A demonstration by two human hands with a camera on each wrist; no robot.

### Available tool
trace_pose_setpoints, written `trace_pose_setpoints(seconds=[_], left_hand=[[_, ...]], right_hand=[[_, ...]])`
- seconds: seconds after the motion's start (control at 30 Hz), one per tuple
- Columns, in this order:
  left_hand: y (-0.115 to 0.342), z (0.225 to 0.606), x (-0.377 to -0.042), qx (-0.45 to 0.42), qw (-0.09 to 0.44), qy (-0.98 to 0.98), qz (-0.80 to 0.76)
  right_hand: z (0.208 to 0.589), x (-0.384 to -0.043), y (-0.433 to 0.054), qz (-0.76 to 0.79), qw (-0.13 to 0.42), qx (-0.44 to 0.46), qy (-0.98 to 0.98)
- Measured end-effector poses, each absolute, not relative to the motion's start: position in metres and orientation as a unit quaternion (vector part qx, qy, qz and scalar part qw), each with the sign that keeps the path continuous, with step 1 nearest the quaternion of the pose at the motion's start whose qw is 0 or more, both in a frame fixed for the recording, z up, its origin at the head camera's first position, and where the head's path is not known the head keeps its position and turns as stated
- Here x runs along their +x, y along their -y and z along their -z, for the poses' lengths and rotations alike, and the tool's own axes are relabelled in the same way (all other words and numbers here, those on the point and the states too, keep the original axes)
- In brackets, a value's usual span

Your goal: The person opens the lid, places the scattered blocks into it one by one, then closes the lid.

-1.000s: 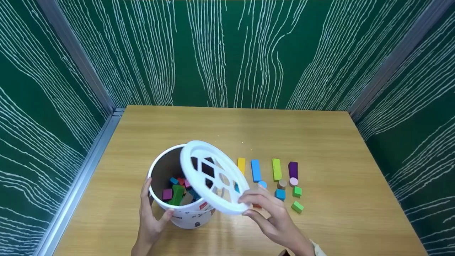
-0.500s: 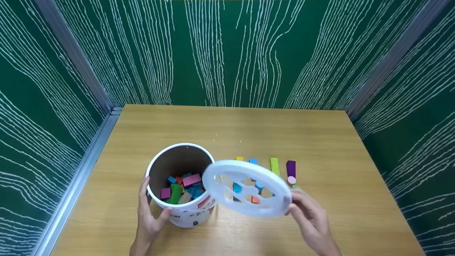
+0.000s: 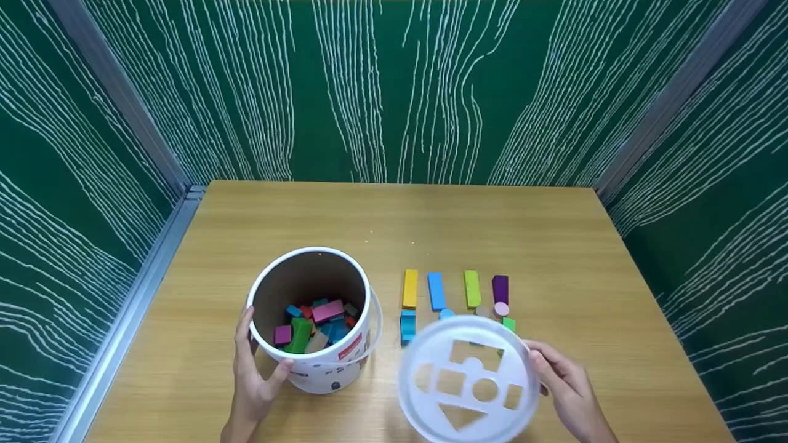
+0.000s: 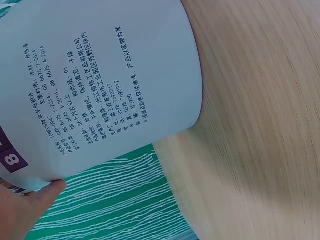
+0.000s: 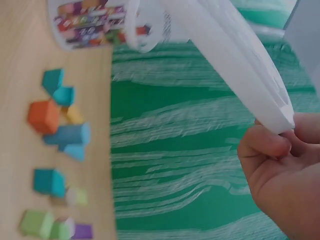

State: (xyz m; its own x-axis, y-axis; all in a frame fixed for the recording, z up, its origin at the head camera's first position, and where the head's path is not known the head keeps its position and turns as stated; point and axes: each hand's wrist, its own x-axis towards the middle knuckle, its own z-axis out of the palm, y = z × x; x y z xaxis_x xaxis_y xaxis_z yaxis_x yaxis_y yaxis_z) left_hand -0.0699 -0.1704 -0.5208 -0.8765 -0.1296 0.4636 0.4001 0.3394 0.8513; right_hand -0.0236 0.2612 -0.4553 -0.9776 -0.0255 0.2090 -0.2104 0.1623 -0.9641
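My left hand (image 3: 253, 391) grips the side of a white toy bucket (image 3: 326, 376), thumb at the front rim. Inside the uncovered bucket lie several coloured wooden blocks, among them a green block (image 3: 300, 335) and a pink block (image 3: 327, 311). In the left wrist view the bucket's printed wall (image 4: 100, 120) fills the upper left, with part of the left hand (image 4: 22, 210) against it. My right hand (image 3: 569, 387) pinches the edge of a round white lid (image 3: 430, 347) with shaped cut-outs, held over the table to the bucket's right. The right wrist view shows the lid (image 5: 240, 70) nearly edge-on.
Right of the bucket, loose blocks stand in rows: yellow (image 3: 409, 289), blue (image 3: 436, 291), lime (image 3: 471, 288) and purple (image 3: 500, 289), with teal (image 3: 407, 329) nearer. The lid hides some. Green patterned panels (image 3: 345, 92) enclose the wooden table (image 3: 295, 215).
The lid has come off the bucket's rim and moved right and toward me in my right hand, turning its face up. My left hand stays on the bucket.
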Motion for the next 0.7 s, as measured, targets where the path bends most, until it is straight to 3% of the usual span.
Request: trace_pose_setpoints(seconds=[0.1, 0.23, 0.5, 0.7], left_hand=[[0.171, 0.52, -0.069, -0.084, 0.233, 0.786, 0.566], [0.171, 0.519, -0.068, -0.08, 0.232, 0.79, 0.562], [0.17, 0.52, -0.07, -0.088, 0.24, 0.786, 0.564], [0.172, 0.52, -0.072, -0.089, 0.247, 0.783, 0.564]], right_hand=[[0.46, -0.025, -0.272, -0.616, -0.003, -0.023, 0.787], [0.469, -0.03, -0.295, -0.599, -0.082, -0.071, 0.793], [0.49, -0.031, -0.349, -0.581, -0.142, -0.22, 0.77], [0.505, -0.032, -0.378, -0.572, -0.169, -0.278, 0.753]])
